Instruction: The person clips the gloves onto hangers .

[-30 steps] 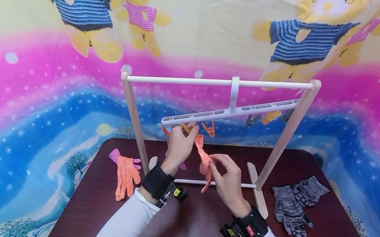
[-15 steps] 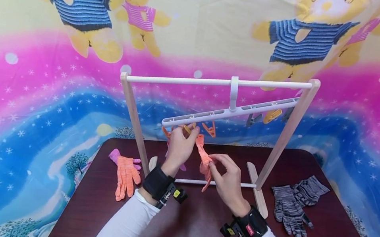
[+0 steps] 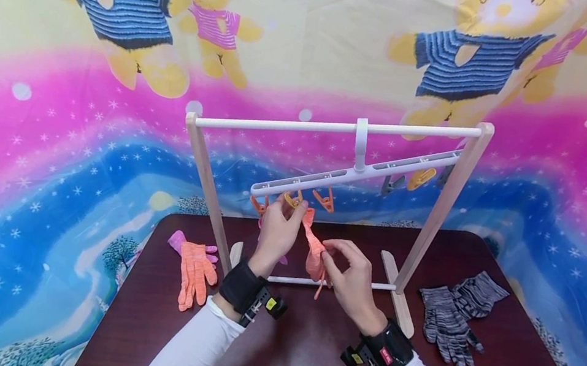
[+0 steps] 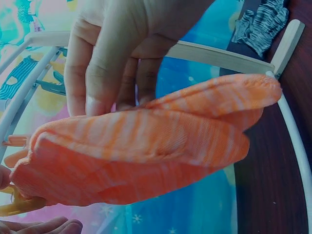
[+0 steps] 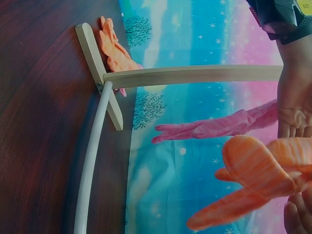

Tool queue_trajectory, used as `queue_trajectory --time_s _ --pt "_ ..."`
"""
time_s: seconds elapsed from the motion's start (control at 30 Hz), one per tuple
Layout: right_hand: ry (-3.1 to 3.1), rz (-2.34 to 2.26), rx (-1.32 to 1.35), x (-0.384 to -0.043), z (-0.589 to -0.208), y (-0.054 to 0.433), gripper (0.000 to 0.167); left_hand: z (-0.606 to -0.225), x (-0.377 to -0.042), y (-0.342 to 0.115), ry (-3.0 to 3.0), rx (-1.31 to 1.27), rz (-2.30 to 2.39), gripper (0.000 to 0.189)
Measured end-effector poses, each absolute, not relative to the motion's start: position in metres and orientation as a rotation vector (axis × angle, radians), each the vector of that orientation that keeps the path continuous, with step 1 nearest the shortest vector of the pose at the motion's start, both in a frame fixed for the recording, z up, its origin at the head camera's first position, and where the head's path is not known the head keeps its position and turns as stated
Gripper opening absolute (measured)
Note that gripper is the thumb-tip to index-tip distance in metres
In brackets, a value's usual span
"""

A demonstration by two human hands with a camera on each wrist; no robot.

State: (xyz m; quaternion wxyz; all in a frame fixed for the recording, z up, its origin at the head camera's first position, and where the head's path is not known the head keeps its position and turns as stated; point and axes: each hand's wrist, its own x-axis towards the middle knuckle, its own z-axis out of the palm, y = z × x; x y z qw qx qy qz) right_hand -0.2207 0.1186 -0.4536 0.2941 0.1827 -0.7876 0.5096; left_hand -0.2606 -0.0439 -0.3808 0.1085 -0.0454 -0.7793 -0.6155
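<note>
Bear-printed backdrop (image 3: 312, 37) behind, dark red-brown table (image 3: 294, 350) beneath. Head view: wooden rack (image 3: 447, 203) stands on the table; white hanger (image 3: 329, 180) hooks over its top rod (image 3: 290, 125), sloping down toward the left, 6 clips (image 3: 328, 205) visible (2 orange, 2 yellow, 2 grey). Left hand (image 3: 277, 230) is raised under the hanger's low end, thumb and fingers bent about the yellow clip (image 3: 292, 199) on that side. Right hand (image 3: 354, 274), a little lower, pinches the held orange glove (image 3: 315, 257) between thumb and fingers. That glove lies between the 2 hands, cuff just beside the left thumb, glove fingers drooping near the right. On the table: pink glove (image 3: 177, 240) partly under a second orange glove (image 3: 197, 272) at left; grey gloves (image 3: 448, 321) at right.

Left wrist view: held glove fills the middle; the yellow clip overlaps its cuff (whether clamped, cannot tell). Right fingertips meet the knit.

Right wrist view: a hanging pink glove (image 5: 219, 126) shows beyond the held glove, its upper end hidden behind the left hand. Right hand partly cropped.
</note>
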Motion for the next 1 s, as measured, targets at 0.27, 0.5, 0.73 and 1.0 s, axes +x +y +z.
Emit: queue_trajectory --time_s 0.27,0.5,0.73,1.0 --pt "-2.099 1.39 0.491 -0.22 -0.458 0.121 0.018 -0.391 -0.26 -0.047 -2.278 -0.179 -1.831 0.045" --pt "-2.093 1.386 0.495 -0.219 -0.46 0.122 0.017 -0.397 -0.26 -0.049 -2.281 -0.209 -1.792 0.038" --pt "-2.115 1.384 0.48 -0.218 -0.462 0.123 0.016 -0.402 -0.257 -0.05 -2.302 -0.181 -1.744 0.042" --pt "-2.088 1.382 0.467 -0.218 -0.466 0.122 0.019 -0.413 -0.254 -0.051 -2.29 -0.177 -1.769 0.046"
